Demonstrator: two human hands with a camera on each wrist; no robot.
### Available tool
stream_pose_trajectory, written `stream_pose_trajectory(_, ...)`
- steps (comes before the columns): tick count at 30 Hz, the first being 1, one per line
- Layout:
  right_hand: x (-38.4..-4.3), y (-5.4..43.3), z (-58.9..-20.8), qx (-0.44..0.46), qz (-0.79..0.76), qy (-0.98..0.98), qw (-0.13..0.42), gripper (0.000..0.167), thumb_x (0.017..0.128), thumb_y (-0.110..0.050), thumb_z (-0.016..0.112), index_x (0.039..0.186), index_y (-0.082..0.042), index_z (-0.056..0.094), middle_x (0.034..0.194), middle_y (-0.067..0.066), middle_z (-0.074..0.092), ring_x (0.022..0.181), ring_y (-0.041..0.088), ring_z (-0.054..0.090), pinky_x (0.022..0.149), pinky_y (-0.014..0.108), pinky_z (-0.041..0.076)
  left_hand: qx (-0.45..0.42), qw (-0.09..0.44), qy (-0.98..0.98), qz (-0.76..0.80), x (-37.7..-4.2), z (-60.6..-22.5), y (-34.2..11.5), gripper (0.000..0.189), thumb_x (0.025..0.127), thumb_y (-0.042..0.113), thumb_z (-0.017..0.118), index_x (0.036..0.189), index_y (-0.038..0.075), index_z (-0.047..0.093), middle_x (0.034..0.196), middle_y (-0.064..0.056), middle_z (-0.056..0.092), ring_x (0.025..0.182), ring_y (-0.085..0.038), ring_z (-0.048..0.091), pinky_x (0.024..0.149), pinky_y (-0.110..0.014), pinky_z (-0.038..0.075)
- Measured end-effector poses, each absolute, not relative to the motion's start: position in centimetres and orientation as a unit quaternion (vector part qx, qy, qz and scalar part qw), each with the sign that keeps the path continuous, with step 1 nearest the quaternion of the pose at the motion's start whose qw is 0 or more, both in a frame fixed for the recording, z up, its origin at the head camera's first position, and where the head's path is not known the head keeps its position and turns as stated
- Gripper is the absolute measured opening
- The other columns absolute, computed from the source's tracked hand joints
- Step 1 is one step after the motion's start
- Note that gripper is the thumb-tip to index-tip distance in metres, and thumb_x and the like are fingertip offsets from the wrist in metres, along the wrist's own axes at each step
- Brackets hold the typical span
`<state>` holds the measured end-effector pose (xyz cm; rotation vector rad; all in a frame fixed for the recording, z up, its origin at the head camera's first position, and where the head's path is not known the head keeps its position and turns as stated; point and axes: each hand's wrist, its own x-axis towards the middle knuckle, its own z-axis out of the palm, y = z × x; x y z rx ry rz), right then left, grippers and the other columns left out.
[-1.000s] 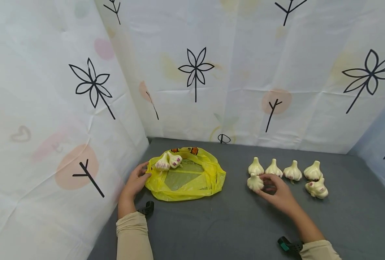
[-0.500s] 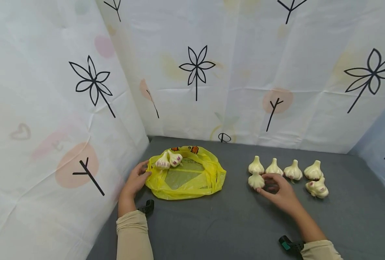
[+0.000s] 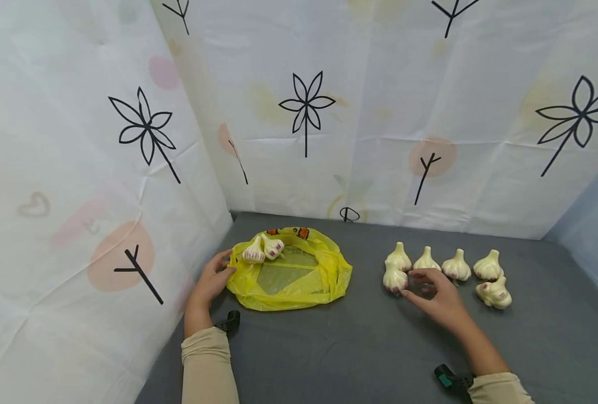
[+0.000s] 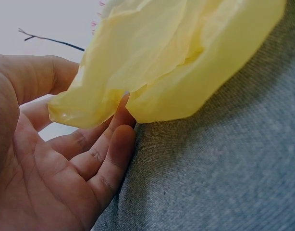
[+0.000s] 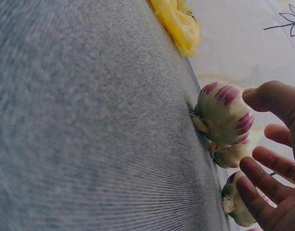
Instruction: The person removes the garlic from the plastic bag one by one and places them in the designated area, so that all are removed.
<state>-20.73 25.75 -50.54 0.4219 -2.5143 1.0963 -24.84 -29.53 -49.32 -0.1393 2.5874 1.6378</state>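
In the head view, my left hand (image 3: 213, 280) holds the left edge of a yellow plastic bag (image 3: 279, 302), which lies with its mouth spread. The left wrist view shows the bag's plastic (image 4: 171, 96) between the thumb and fingers. Two garlic bulbs with purple streaks, one a garlic bulb (image 3: 253, 253), lie inside the bag's left side. At the right, my right hand (image 3: 437, 300) is beside the nearest garlic bulb (image 3: 395, 279). In the right wrist view, the thumb tip is right at that bulb's purple-streaked side (image 5: 224, 110), and the fingers are loosely spread.
Behind and right of the right hand stand several more garlic bulbs, among them a back-row bulb (image 3: 456, 266) and a tilted bulb (image 3: 493, 293). A grey cloth (image 3: 329, 359) covers the table. White printed sheets (image 3: 369, 112) hang along the back and left.
The nearest bulb has tipped so its purple-marked side faces the front, and my right fingers have loosened from it. The left hand and bag have stayed put.
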Motion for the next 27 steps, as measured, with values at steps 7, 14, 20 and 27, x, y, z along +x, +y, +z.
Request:
stream_pose_trajectory(7, -20.8, 25.6, -49.8, 0.163, 0.384, -0.886, 0.203, 0.045, 0.082, -0.004, 0.09, 0.122, -0.002, 0.071, 0.116, 0.013, 0.07, 0.099, 0.013, 0.067, 0.078, 0.037, 0.061, -0.046, 0.04, 0.843, 0.534, -24.7, -49.5, -29.5, 0.062, 0.11, 0.019, 0.055, 0.168, 0.014, 0.033, 0.16, -0.031, 0.043, 0.149, -0.047, 0.041, 0.118, -0.061, 0.04)
stream_pose_trajectory(14, -21.3, 25.4, -49.3, 0.18, 0.38, -0.878, 0.231, 0.045, 0.079, -0.001, 0.091, 0.121, -0.001, 0.072, 0.113, 0.015, 0.07, 0.098, 0.014, 0.067, 0.077, 0.03, 0.059, -0.052, 0.041, 0.846, 0.53, -24.8, -49.8, -29.6, 0.061, 0.11, 0.02, 0.054, 0.168, 0.016, 0.033, 0.16, -0.029, 0.044, 0.148, -0.046, 0.043, 0.118, -0.061, 0.04)
stream_pose_trajectory(20, -21.5, 24.7, -48.5, 0.186, 0.384, -0.874, 0.232, 0.045, 0.082, -0.001, 0.089, 0.123, -0.001, 0.07, 0.116, 0.014, 0.068, 0.102, 0.011, 0.065, 0.081, 0.028, 0.059, -0.052, 0.041, 0.843, 0.534, -24.9, -49.8, -29.7, 0.061, 0.11, 0.019, 0.053, 0.168, 0.017, 0.033, 0.16, -0.029, 0.044, 0.148, -0.045, 0.043, 0.118, -0.06, 0.04)
stream_pose_trajectory(27, -22.2, 23.2, -47.4, 0.206, 0.381, -0.871, 0.23, 0.045, 0.084, -0.002, 0.088, 0.125, 0.001, 0.069, 0.118, 0.015, 0.068, 0.105, 0.026, 0.065, 0.083, 0.042, 0.06, -0.047, 0.039, 0.845, 0.531, -24.9, -49.5, -29.6, 0.061, 0.11, 0.02, 0.053, 0.168, 0.016, 0.033, 0.159, -0.03, 0.044, 0.147, -0.047, 0.044, 0.116, -0.06, 0.041)
